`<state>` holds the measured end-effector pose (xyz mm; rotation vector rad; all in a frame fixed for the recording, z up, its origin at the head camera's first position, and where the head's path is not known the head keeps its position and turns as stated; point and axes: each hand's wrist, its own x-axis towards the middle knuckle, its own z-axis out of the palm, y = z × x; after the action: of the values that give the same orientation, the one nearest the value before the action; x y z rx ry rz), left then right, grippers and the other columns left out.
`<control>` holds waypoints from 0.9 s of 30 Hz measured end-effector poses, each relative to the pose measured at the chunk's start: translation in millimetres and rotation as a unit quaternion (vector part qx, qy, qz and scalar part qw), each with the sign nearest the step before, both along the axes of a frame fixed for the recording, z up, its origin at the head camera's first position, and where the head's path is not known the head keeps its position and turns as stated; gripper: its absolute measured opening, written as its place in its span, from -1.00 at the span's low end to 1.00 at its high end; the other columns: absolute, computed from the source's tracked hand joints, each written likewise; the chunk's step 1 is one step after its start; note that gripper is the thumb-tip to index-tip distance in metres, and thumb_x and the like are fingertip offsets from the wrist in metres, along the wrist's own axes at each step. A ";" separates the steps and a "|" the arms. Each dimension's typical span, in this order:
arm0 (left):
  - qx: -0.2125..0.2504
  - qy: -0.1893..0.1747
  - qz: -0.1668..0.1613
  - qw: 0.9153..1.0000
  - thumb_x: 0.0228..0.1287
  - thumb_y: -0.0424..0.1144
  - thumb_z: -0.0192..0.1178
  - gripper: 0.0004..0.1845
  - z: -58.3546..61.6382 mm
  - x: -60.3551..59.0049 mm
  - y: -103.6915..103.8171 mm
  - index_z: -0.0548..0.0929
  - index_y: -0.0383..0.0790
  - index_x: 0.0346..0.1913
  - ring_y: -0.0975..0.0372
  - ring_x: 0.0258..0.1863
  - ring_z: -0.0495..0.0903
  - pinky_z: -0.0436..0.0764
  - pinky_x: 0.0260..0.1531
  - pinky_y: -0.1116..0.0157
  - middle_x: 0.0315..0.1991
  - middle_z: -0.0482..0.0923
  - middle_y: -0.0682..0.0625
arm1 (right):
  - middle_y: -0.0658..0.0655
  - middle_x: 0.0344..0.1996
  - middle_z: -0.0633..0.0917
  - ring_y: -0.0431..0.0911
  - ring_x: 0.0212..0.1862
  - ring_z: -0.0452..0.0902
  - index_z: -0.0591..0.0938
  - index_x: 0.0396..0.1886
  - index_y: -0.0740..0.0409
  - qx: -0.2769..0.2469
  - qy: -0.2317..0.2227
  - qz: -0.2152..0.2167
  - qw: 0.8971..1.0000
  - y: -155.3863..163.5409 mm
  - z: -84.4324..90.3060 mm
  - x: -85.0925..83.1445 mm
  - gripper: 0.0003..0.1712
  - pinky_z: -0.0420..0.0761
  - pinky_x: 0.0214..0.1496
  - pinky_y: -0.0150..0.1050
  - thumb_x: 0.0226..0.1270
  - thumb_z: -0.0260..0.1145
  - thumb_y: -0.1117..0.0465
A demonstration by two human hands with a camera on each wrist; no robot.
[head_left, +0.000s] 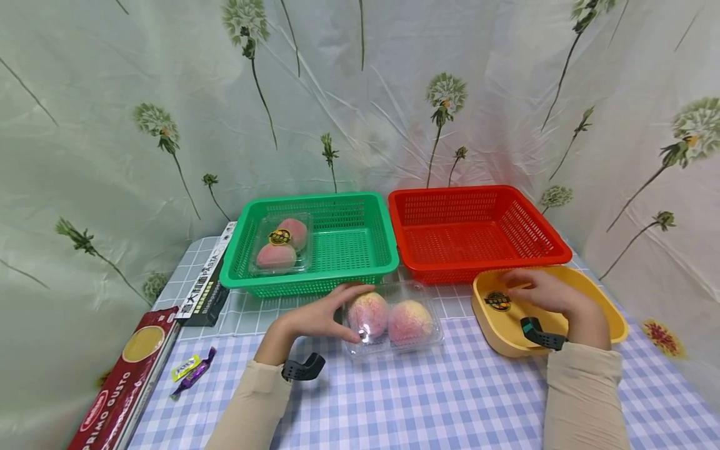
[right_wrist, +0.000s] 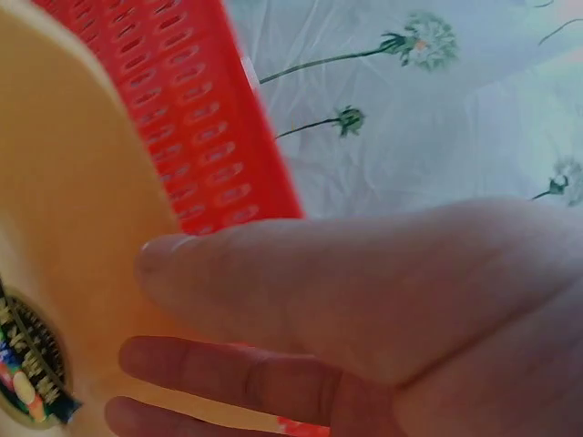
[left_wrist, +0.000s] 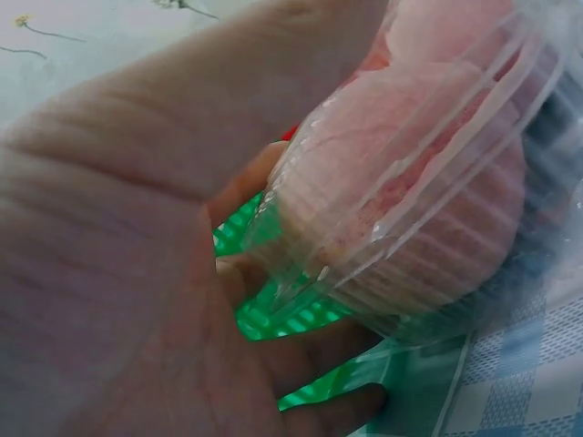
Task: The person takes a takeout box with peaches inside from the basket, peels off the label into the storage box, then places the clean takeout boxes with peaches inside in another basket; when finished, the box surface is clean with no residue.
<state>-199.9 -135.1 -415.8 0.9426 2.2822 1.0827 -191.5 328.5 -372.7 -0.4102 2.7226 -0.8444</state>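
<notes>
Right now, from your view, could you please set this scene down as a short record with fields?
Left hand: holds the left end of the nearer clear box
Nearer clear box contents: two pink-and-yellow fruits
Right hand: inside the yellow basin, near a round label, fingers relaxed
Green basket: contains another clear box with two pink fruits
Red basket: right of the green one, behind the yellow basin
Person's left side: two pasta packages, yellow sweet, purple sweet
</notes>
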 end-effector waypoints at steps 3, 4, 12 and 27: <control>0.006 0.007 0.003 1.000 0.12 -0.02 0.48 -0.03 0.6 -0.4 -2.0 0.18 0.05 0.56 0.04 0.45 0.13 0.27 0.37 -0.16 0.51 0.09 -0.07 | 0.34 0.07 0.67 0.14 0.07 0.57 0.60 0.15 0.29 -0.009 0.015 -0.009 1.000 -2.4 6.3 1.8 -0.60 0.65 0.00 -0.11 0.46 0.24 0.15; 0.008 0.008 0.004 1.000 0.13 -0.03 0.48 -0.04 0.3 -0.8 -2.5 0.20 0.05 0.56 0.04 0.43 0.14 0.28 0.37 -0.15 0.49 0.11 -0.07 | 0.32 0.05 0.68 0.11 0.05 0.57 0.62 0.13 0.28 -0.012 0.022 -0.015 1.000 -3.3 8.6 2.2 -0.62 0.64 -0.03 -0.14 0.47 0.24 0.13; 0.029 -0.046 -0.007 0.999 0.21 -0.10 0.42 -0.04 -7.6 -5.6 -5.4 0.10 0.08 0.59 0.15 0.53 0.11 0.15 0.49 -0.06 0.56 0.11 0.12 | 0.12 -0.21 0.72 -0.27 -0.24 0.60 0.63 0.06 0.22 -0.071 0.103 -0.108 0.986 -7.2 25.6 0.3 -0.65 0.60 -0.24 -0.35 0.54 0.15 0.07; 0.038 -0.058 -0.034 0.997 0.38 -0.05 0.24 -0.11 -7.8 -5.4 -7.2 -0.03 0.09 0.62 0.08 0.61 -0.10 0.01 0.52 -0.15 0.63 -0.08 0.09 | 0.44 0.54 0.07 0.43 0.48 -0.12 0.23 0.53 0.15 -0.129 0.180 -0.270 0.937 4.7 16.3 -16.0 -0.29 0.07 0.31 0.53 0.51 0.12 -0.02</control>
<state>-205.3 -142.3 -423.6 0.9535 2.1145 1.1722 -207.6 333.2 -356.5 0.1779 3.1261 -1.3979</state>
